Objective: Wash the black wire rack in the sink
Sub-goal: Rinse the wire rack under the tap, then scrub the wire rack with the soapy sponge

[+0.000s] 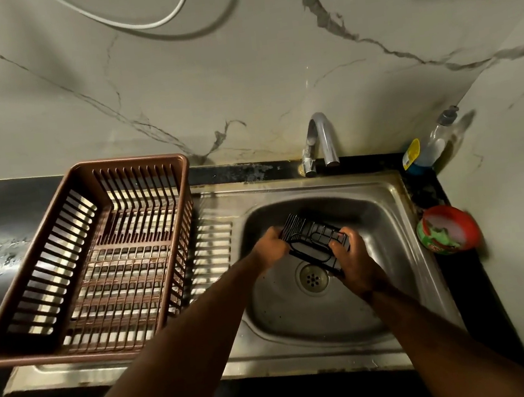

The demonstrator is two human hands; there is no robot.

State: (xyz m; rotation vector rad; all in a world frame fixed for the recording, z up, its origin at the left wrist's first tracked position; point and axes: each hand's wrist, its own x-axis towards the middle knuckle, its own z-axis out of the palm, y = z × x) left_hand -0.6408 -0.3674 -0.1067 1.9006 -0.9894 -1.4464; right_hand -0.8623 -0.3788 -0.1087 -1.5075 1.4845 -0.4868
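A small black wire rack (311, 237) is held tilted over the bowl of the steel sink (398, 235), above the drain (313, 278). My left hand (270, 247) grips its left end, fingers curled round the wires. At the right end, my right hand (355, 258) holds the rack with thumb and fingers curled over the frame. The curved metal tap (322, 141) stands behind the bowl, and no water shows at its spout.
A brown slatted plastic basket (91, 263) sits on the drainboard to the left. A round red and green tub (448, 229) rests on the sink's right edge. A dish soap bottle (434, 142) leans in the back right corner. Marble walls close the back and right.
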